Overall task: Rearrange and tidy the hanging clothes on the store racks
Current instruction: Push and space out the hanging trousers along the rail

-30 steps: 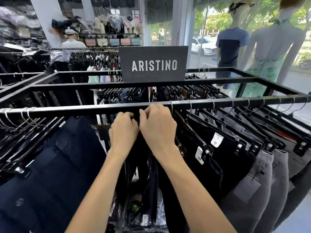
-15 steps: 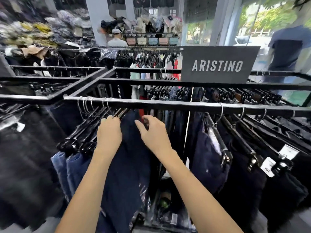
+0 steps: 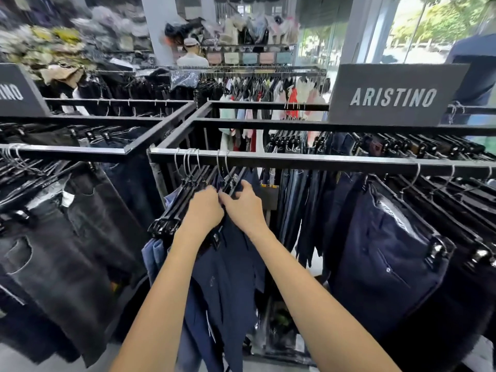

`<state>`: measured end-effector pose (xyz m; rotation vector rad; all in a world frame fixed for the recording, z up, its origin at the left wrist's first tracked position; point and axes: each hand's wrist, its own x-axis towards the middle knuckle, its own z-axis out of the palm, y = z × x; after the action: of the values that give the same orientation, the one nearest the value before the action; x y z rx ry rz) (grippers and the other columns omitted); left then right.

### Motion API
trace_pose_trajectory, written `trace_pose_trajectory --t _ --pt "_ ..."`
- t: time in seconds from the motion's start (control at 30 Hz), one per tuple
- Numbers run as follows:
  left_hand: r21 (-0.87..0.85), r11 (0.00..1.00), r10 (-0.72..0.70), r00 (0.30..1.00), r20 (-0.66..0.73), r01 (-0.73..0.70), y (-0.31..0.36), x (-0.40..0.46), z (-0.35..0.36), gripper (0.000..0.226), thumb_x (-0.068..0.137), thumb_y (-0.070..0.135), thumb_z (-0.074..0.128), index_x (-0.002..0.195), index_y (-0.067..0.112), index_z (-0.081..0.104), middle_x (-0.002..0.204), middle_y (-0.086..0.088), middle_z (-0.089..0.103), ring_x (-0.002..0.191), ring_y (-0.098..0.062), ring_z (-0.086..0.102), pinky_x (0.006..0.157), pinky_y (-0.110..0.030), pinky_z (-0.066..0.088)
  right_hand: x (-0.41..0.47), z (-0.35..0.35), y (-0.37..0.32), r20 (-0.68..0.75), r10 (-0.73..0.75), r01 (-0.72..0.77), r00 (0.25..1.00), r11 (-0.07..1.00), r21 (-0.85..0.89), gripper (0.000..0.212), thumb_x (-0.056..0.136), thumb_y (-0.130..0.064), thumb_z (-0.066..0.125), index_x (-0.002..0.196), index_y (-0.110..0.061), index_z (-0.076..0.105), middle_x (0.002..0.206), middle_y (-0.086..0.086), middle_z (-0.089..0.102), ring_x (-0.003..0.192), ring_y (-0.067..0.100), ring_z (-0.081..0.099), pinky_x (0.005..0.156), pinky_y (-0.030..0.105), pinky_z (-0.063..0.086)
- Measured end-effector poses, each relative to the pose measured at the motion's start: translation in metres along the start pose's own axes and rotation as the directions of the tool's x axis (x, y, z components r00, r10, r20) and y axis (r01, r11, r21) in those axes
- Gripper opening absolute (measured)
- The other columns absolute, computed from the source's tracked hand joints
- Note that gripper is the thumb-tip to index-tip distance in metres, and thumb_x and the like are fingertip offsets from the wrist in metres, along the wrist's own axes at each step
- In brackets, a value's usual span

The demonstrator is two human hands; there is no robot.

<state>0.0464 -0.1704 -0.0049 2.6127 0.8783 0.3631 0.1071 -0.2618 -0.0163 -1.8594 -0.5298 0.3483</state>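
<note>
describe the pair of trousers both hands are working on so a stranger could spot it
Start at the ARISTINO sign and drop to the front rail. Near its left end, the left hand and right hand meet on the navy trousers, darker than the light blue jeans beside them.

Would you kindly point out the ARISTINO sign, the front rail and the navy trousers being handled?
ARISTINO sign (image 3: 394,96), head view, lettered face.
Front rail (image 3: 308,159), head view, bare top edge.
Navy trousers (image 3: 230,264), head view, fabric between the forearms.

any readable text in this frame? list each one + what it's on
"ARISTINO": white capitals on the dark grey sign board standing on the right rack's black metal rail.
"...INO": cut-off end of a word on a second dark grey sign board at the left edge.
Hanger lettering and garment tags: too blurred to read.
</note>
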Motion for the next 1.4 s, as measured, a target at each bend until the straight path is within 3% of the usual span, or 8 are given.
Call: trace_pose_trajectory --t 0.17,0.37,0.47,0.6,0.73,0.83,1.03,1.4 --pt "-0.081 0.997 0.029 0.98 0.198 -0.013 -0.005 0.011 0.0 0.044 0.094 0.015 0.046 0.135 0.002 0.042 0.126 -0.017 0.059 0.113 -0.032 0.057 0.084 -0.034 0.046 0.013 0.017 -0.004 -0.047 0.133 -0.125 0.99 0.982 0.142 0.078 0.088 -0.04 0.067 0.152 -0.015 0.029 0.125 0.005 0.058 0.122 0.024 0.054 0.098 0.036 0.047" --pt "-0.355 0.935 0.081 0.952 0.295 0.031 -0.012 0.036 0.009 0.062 0.063 0.058 0.065 0.101 0.008 0.06 0.087 -0.004 0.068 0.086 -0.025 0.066 0.067 -0.032 0.047 0.023 0.001 0.0 -0.161 0.168 -0.139 0.973 0.974 0.178 0.055 0.096 -0.037 0.055 0.146 -0.018 0.041 0.132 0.008 0.057 0.12 0.025 0.055 0.093 0.039 0.051" --pt "-0.42 0.901 -0.017 0.974 0.226 0.113 0.0 0.032 0.012 0.04 0.087 0.038 0.064 0.117 0.011 0.059 0.11 -0.007 0.068 0.101 -0.025 0.063 0.079 -0.033 0.046 0.026 -0.008 0.005 -0.192 0.161 -0.132 0.968 0.979 0.156 0.054 0.094 -0.04 0.053 0.144 -0.02 0.045 0.129 0.008 0.056 0.126 0.027 0.049 0.095 0.047 0.052" --pt "-0.328 0.935 -0.069 0.976 0.205 0.135 0.011 0.039 0.021 0.055 0.097 0.033 0.05 0.142 0.007 0.031 0.13 -0.02 0.056 0.121 -0.036 0.053 0.095 -0.038 0.045 0.02 -0.022 0.007 -0.199 0.111 -0.11 0.974 0.994 0.019 0.05 0.098 -0.038 0.048 0.146 -0.021 0.044 0.141 0.01 0.049 0.128 0.029 0.046 0.104 0.042 0.044" --pt "-0.495 0.854 0.003 0.951 0.308 0.157 0.028 0.04 0.024 0.011 0.099 0.006 0.04 0.11 0.008 0.04 0.104 -0.025 0.064 0.094 -0.032 0.069 0.081 -0.041 0.059 0.019 -0.037 0.014 -0.223 0.036 -0.069 0.974 0.987 -0.143 0.048 0.1 -0.032 0.045 0.145 -0.016 0.045 0.138 0.019 0.053 0.127 0.034 0.048 0.103 0.041 0.043" --pt "-0.571 0.809 -0.005 0.972 0.234 0.142 0.042 0.034 0.03 0.012 0.093 -0.004 0.037 0.099 0.005 0.044 0.097 -0.027 0.065 0.084 -0.03 0.072 0.08 -0.045 0.06 0.016 -0.053 0.012 -0.25 -0.01 -0.046 0.968 0.975 -0.217 0.04 0.1 -0.023 0.045 0.135 -0.006 0.054 0.125 0.021 0.062 0.121 0.037 0.053 0.099 0.041 0.045" --pt "-0.599 0.791 -0.005 0.981 0.194 0.123 0.069 0.05 0.057 0.029 0.064 0.013 0.038 0.086 -0.001 0.051 0.09 -0.027 0.067 0.075 -0.033 0.072 0.074 -0.047 0.06 0.014 -0.098 0.015 -0.289 -0.018 -0.044 0.957 0.978 -0.205 0.024 0.098 -0.024 0.046 0.096 -0.006 0.061 0.104 0.021 0.066 0.098 0.038 0.061 0.078 0.037 0.047" --pt "-0.562 0.821 -0.005 0.986 0.164 0.098 0.152 0.054 0.114 0.028 0.063 0.016 0.038 0.084 0.004 0.052 0.088 -0.027 0.066 0.084 -0.042 0.069 0.077 -0.05 0.059 -0.002 -0.192 0.041 -0.325 -0.009 -0.069 0.946 0.971 -0.228 0.021 0.095 -0.023 0.047 0.085 -0.007 0.056 0.099 0.023 0.064 0.092 0.039 0.059 0.072 0.037 0.042"
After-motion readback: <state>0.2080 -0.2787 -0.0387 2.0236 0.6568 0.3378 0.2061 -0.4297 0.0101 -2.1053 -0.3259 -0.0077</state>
